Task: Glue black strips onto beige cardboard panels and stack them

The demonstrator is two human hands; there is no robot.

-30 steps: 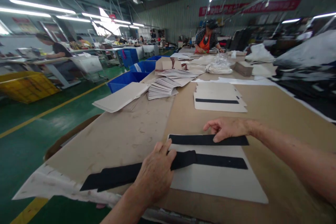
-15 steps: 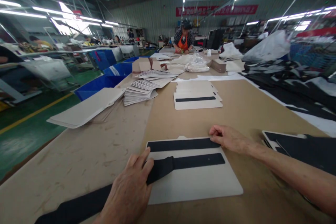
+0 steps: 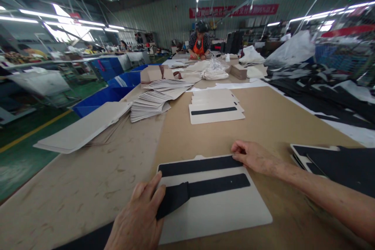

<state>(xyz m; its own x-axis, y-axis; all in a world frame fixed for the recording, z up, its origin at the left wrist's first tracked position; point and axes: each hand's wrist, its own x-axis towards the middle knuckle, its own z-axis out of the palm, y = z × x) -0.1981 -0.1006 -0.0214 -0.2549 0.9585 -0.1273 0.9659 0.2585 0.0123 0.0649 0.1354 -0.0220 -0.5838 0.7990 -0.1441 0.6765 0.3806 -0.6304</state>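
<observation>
A pale card panel (image 3: 216, 211) lies flat before me, with a wide black strip (image 3: 199, 165) along its far edge and a narrower black strip (image 3: 219, 184) below. My left hand (image 3: 140, 211) is closed at the panel's left side, its index fingertip at the wide strip's left end. A loose black strip (image 3: 174, 199) passes under that hand; one end rests over the narrower strip, the other trails to the lower left. At the panel's far right corner, my right hand (image 3: 244, 153) pinches the wide strip's right end, fingers curled.
Panels with black material (image 3: 345, 166) are stacked at the right. Ahead lie several pale panels (image 3: 216, 115), one with a black strip. Fanned card pieces (image 3: 152, 99) and larger boards (image 3: 84, 127) sit at the left, near blue bins (image 3: 99, 99). A person (image 3: 199, 43) works at the far end.
The view has shifted slightly, so the surroundings sit further left. Both hands keep their places on the panel, and the strips lie as before.
</observation>
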